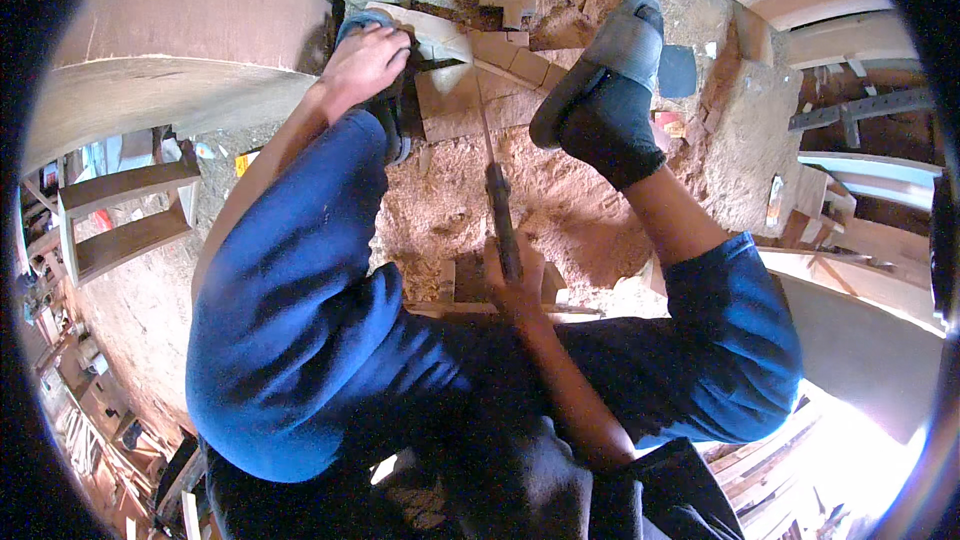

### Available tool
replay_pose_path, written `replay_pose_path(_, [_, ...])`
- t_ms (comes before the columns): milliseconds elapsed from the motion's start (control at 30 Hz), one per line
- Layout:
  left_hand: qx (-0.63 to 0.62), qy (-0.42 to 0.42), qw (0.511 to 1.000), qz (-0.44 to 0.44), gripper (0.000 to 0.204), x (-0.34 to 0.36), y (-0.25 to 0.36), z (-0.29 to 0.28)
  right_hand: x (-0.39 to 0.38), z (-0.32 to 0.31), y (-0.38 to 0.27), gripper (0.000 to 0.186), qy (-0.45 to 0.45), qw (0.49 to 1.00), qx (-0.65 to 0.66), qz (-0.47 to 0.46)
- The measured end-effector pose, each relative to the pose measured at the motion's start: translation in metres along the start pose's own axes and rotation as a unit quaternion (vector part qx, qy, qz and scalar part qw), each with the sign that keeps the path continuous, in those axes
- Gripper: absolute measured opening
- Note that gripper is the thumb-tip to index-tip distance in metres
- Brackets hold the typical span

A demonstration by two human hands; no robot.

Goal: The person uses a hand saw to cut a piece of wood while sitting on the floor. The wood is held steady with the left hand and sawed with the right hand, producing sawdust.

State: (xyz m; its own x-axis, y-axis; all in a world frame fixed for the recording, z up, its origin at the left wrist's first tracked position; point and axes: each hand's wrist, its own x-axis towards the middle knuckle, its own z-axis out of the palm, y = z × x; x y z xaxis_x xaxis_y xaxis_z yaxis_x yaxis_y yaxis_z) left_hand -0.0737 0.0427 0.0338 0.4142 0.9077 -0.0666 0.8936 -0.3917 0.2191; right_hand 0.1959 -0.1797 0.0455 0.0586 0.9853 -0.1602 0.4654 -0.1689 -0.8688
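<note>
My right hand [515, 275] is wrapped around the dark handle of a handsaw [497, 190]. Its narrow blade points away from me, and the tip reaches a pale piece of wood [440, 38] lying between my feet. At the left end of that wood, my left hand [372, 62] is closed, with its fingers bent over the edge beside my left sandal. The fingertips are partly hidden. Under and beside the piece lie wooden blocks [515, 62] and a flat board [445, 105].
Sawdust [440, 200] covers the ground between my legs. My right foot [610, 90], in a sandal, stands right of the blade. A large wooden panel [180, 100] rises at the left, near a small wooden frame [130, 180]. Stacked boards [860, 40] line the right side.
</note>
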Motion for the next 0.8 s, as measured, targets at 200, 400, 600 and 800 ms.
replay_pose_path(200, [0.191, 0.069, 0.979, 0.000, 0.025, -0.025, 0.019, 0.033, 0.021, 0.007, -0.001, 0.017, 0.005, 1.000, 0.021, -0.004])
replay_pose_path(400, [0.163, 0.088, 0.982, 0.020, 0.021, -0.037, 0.009, 0.041, 0.014, 0.003, -0.007, 0.017, 0.008, 1.000, 0.028, 0.001])
replay_pose_path(600, [0.170, 0.069, 0.983, -0.009, 0.031, -0.030, 0.018, 0.031, 0.009, -0.001, -0.009, 0.017, 0.011, 0.999, 0.031, -0.007])
replay_pose_path(800, [0.185, 0.093, 0.978, 0.010, 0.025, -0.028, 0.008, 0.041, 0.017, -0.005, -0.009, 0.018, 0.020, 0.999, 0.039, -0.005])
